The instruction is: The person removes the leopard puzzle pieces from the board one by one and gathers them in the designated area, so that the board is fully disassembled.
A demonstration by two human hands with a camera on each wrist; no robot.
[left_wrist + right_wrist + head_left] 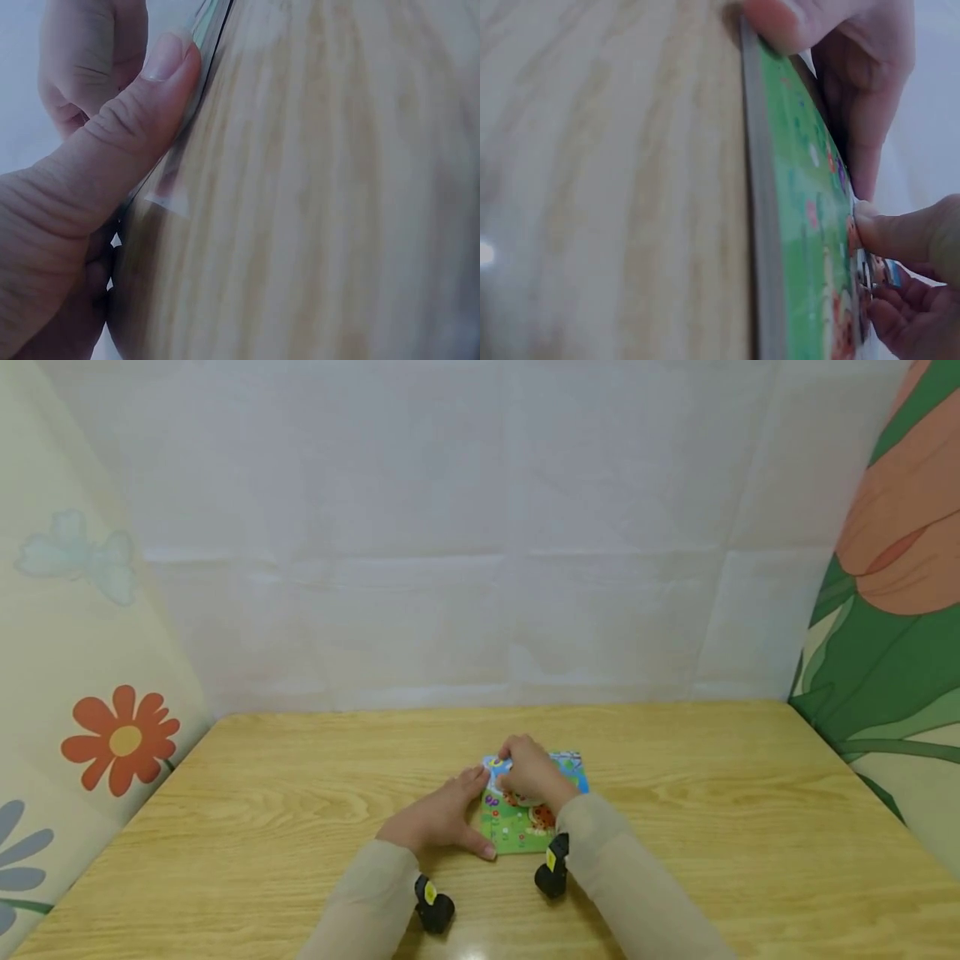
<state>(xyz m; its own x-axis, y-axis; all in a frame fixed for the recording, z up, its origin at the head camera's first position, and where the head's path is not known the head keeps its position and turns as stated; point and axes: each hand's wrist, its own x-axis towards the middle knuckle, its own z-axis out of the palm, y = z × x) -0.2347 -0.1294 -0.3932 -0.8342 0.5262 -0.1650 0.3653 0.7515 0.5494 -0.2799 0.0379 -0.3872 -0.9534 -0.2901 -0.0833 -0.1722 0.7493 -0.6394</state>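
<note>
A flat, colourful picture puzzle board (pixel 513 837), green in its near part and blue at the far side, lies on the table. My left hand (pixel 442 814) spans its left side, with the thumb at the near corner and the other fingers reaching to the far corner. Over the board's middle, my right hand (pixel 532 774) pinches a small printed puzzle piece (pixel 885 271) between thumb and fingers, against the board's surface. The right wrist view shows the board's grey thick edge and the left thumb pressing on it. The right hand hides part of the picture in the head view.
A wood-grain table (pixel 262 827) surrounds the board. Behind it hangs a white cloth (pixel 450 527), with flower-printed panels at the left and right. Black wrist devices (pixel 433 906) sit at both cuffs, just above the table's near part.
</note>
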